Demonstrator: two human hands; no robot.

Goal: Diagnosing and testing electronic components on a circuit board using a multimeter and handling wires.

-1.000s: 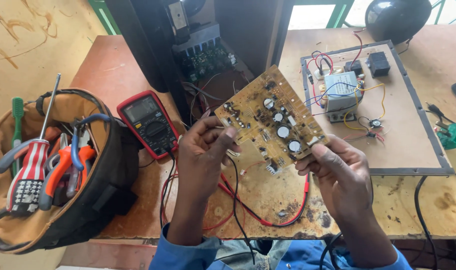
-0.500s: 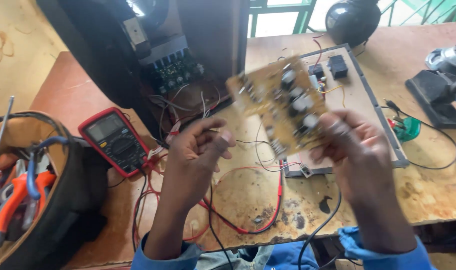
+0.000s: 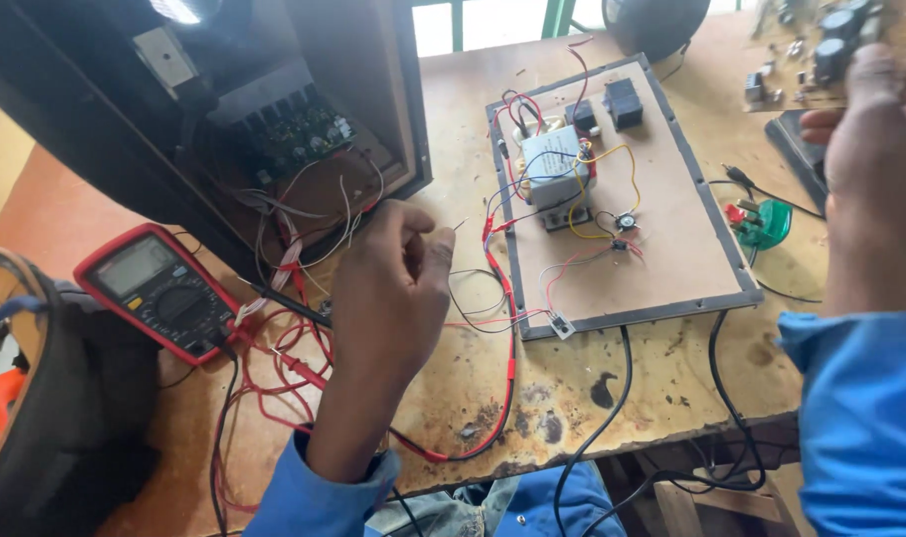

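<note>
My right hand [image 3: 875, 129] is raised at the upper right and grips a tan circuit board [image 3: 821, 45] studded with dark capacitors; the frame edge cuts off part of the board. My left hand [image 3: 398, 288] hovers over the middle of the wooden bench [image 3: 572, 398]. Its fingers are curled tight, pinching what looks like a thin wire [image 3: 460, 225] whose tip pokes out. That hand is just in front of the open black cabinet [image 3: 274, 129] and its loose wires.
A red multimeter [image 3: 160, 293] lies at left with red and black leads [image 3: 502, 328] trailing across the bench. A tool bag [image 3: 35, 398] stands at far left. A framed panel [image 3: 661, 229] carries a transformer [image 3: 552, 169] and wiring. A small green part [image 3: 763, 224] lies to its right.
My left hand has let go of the circuit board and dropped toward the cabinet wires. My right hand carried the board up and to the right. The view shifted left.
</note>
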